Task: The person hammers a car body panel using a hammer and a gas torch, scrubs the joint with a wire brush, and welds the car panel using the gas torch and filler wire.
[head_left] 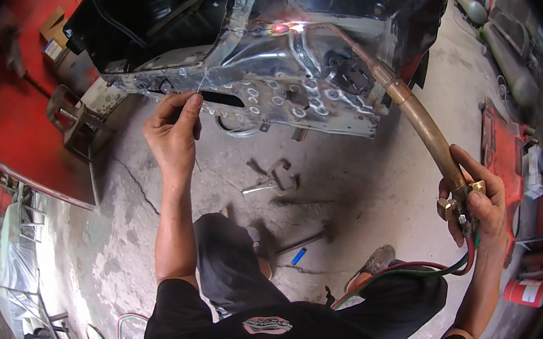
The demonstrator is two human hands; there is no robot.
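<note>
My right hand (490, 202) grips the valve end of a brass gas welding torch (422, 119), fingers around its knobs. The torch's bent tip reaches up and left to a glowing orange-white spot (287, 28) on a bare metal car body panel (261, 79). Red and green hoses (433, 269) run down from the torch's lower end. Pinched between thumb and forefinger of my left hand (173, 133) is a thin welding wire (201, 83), rising toward the panel. Where its far end lies, I cannot make out.
On the concrete floor below lie a C-clamp (282, 176), a hammer-like tool (304, 239) and a blue lighter-sized object (299, 256). A red car panel (30, 137) is at the left, with a small wooden stool (74, 122) beside it. Gas cylinders (511, 65) lie at the upper right.
</note>
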